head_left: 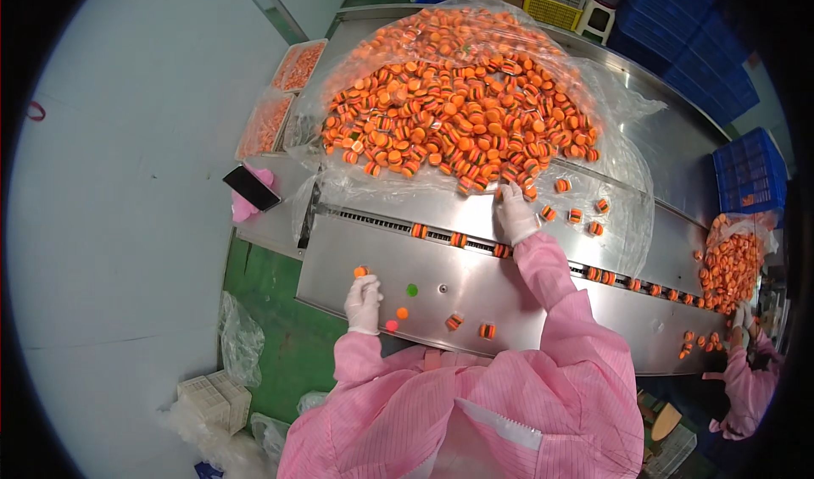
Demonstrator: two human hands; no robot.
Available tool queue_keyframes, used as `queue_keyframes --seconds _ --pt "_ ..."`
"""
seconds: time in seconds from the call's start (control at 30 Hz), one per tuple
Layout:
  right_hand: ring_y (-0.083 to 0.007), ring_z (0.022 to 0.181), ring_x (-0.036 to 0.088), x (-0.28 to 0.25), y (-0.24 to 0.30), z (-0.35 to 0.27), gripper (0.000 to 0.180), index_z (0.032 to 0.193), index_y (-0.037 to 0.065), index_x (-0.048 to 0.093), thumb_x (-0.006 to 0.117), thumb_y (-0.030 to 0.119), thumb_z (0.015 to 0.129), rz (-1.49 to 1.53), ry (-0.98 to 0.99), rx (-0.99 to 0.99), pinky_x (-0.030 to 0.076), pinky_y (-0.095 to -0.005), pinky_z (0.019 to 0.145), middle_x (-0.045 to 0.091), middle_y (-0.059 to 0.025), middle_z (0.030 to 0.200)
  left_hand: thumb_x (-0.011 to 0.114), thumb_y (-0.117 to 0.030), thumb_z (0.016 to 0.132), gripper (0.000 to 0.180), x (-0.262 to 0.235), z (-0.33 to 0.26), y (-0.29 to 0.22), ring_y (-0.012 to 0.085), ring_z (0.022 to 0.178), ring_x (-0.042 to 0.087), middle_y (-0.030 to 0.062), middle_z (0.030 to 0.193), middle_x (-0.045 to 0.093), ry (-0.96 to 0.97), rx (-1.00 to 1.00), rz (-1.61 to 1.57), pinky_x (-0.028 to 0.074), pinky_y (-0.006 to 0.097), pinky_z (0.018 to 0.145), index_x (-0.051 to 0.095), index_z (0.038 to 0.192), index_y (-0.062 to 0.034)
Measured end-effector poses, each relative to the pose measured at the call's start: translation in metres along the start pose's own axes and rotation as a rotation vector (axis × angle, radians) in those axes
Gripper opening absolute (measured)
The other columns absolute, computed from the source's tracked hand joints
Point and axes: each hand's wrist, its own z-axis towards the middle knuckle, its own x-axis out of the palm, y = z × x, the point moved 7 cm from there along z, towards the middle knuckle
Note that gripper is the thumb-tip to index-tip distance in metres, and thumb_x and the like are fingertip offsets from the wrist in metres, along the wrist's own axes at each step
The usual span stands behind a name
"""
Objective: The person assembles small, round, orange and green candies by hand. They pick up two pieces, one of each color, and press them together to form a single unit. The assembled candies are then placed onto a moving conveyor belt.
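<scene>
Two gloved hands work the steel counter [509, 297]: right hand [515, 214] reaches the edge of the orange candy heap [462, 110], grip unclear; left hand [364, 303] rests loosely curled, empty, near stray candies [471, 326].

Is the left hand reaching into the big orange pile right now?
No. The left hand rests on the steel table; the right hand touches the pile.

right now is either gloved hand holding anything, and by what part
Cannot be told: the right hand reaches into the edge of the candy pile, the left hand rests on the steel table.
</scene>
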Motion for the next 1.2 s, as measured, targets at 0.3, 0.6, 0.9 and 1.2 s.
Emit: queue_keyframes --seconds 0.3,0.6,0.9,1.2 --pt "-0.0269 0.091 0.057 0.034 0.117 -0.081 0.022 0.096 -0.004 0.053 0.056 0.015 0.085 2.145 0.478 0.995 0.048 -0.0375 0.082 0.057 -0.018 0.099 0.05 -0.001 0.083 0.016 0.02 -0.027 -0.009 0.0061 0.066 0.05 -0.0001 0.089 0.055 0.14 0.017 0.046 0.04 0.019 0.059 0.058 0.096 -0.0037" --pt "-0.025 0.1 0.055 0.021 0.128 -0.093 0.028 0.113 -0.004 0.046 0.05 0.003 0.086 1.838 0.49 0.72 0.045 -0.0319 0.09 0.055 -0.016 0.106 0.048 0.005 0.08 0.018 -0.051 0.033 0.008 0.0101 0.073 0.052 0.0033 0.088 0.054 0.1 0.151 0.162 0.044 0.022 0.069 0.059 0.092 -0.0024" --pt "-0.0133 0.088 0.053 0.044 0.152 -0.132 0.029 0.11 0.001 0.048 0.055 0.004 0.082 1.471 0.163 0.639 0.043 -0.0239 0.081 0.056 -0.0087 0.099 0.054 -0.004 0.075 0.028 -0.04 0.116 0.004 0.0186 0.08 0.053 0.0077 0.099 0.051 0.504 0.406 0.661 0.045 0.029 0.073 0.058 0.102 -0.0075" --pt "-0.0179 0.086 0.057 0.089 0.189 -0.169 0.029 0.107 0.002 0.052 0.056 0.006 0.079 0.638 0.301 0.741 0.045 -0.0271 0.078 0.058 -0.0093 0.096 0.067 -0.014 0.07 0.039 -0.008 0.088 0.014 0.0301 0.092 0.053 0.0116 0.103 0.046 0.932 0.621 1.011 0.045 0.036 0.08 0.055 0.107 -0.0139"
